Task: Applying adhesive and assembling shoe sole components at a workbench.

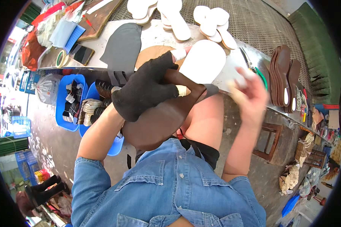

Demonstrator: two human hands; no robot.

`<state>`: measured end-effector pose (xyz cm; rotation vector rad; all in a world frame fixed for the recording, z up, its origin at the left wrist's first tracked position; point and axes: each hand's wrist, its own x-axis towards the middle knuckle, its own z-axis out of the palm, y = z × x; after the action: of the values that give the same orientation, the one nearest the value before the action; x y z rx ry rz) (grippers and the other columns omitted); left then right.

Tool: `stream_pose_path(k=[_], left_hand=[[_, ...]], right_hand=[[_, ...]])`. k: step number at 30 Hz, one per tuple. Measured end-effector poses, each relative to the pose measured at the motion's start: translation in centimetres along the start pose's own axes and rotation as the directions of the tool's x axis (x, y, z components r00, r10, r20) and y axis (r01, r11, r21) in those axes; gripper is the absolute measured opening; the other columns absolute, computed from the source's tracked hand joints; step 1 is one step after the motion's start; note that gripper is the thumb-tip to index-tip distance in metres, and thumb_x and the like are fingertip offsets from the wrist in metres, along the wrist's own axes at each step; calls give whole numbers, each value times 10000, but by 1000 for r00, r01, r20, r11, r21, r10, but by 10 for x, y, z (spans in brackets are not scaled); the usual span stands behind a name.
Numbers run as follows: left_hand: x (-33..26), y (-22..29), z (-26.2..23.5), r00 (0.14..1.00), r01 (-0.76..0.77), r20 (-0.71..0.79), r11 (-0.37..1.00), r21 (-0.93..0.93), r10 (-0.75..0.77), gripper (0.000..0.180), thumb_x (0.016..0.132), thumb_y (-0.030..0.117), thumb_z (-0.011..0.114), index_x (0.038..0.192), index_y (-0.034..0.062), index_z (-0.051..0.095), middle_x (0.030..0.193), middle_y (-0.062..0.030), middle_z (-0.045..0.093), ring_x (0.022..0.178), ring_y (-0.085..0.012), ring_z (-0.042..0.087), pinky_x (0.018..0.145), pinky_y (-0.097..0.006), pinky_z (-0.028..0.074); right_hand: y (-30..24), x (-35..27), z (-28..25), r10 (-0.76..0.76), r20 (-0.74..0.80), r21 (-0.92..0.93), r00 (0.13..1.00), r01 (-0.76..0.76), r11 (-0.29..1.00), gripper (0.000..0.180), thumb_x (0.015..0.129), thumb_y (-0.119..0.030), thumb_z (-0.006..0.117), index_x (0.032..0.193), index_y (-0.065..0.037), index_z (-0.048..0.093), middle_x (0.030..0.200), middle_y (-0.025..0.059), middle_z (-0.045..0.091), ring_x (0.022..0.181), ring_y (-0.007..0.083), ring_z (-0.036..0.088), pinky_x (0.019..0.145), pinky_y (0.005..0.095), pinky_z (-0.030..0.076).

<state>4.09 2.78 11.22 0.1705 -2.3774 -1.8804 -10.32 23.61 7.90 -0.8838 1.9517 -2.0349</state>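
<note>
My left hand [147, 87], in a black glove with bare, white-wrapped fingertips, grips a brown leather shoe piece [153, 126] above my lap. A white insole [204, 62] with a rounded end stands up behind the leather, against its upper part. Whether the two are joined, I cannot tell. A dark grey tip [211, 90] sticks out at the leather's right edge. My bare right hand [248, 94] is raised to the right, apart from the leather. Motion smears its fingers, so their grip is unclear.
On the bench lie a dark grey sheet [123, 45], white insoles [174, 22], green-handled scissors [259, 77], a phone [82, 54] and a tape roll [61, 59]. Brown insoles [280, 75] are stacked at right. Blue baskets [70, 102] of shoe parts stand below left, a wooden stool [269, 142] below right.
</note>
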Motion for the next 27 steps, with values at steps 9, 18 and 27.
stream_pose_path(k=[9, 18, 27], left_hand=[[-2, -4, 1, 1000, -18, -20, 996, -91, 16, 598, 727, 9, 634, 1287, 31, 425, 959, -82, 673, 928, -125, 591, 817, -292, 455], [-7, -10, 3, 989, -104, 117, 989, 104, 92, 727, 706, 94, 712, 1350, 40, 379, 1080, -97, 632, 1030, -147, 555, 885, -301, 427], [-3, -31, -11, 953, -183, 256, 980, 71, 160, 723, 687, 88, 738, 1333, 38, 418, 1201, -99, 569, 1111, -156, 513, 930, -317, 410]], right_hand=[[0, -11, 37, -511, 2, 61, 860, 510, 858, 444, 674, 163, 619, 1095, 43, 542, 1172, 143, 466, 799, 149, 550, 592, 236, 510], [-18, 9, 10, -250, -55, 321, 967, 254, 912, 195, 716, 110, 677, 884, 32, 613, 850, 73, 618, 747, 139, 610, 651, 235, 514], [-4, 27, 11, -169, 241, 371, 956, 71, 926, 207, 764, 14, 694, 962, 21, 632, 909, 48, 631, 805, 110, 611, 706, 217, 491]])
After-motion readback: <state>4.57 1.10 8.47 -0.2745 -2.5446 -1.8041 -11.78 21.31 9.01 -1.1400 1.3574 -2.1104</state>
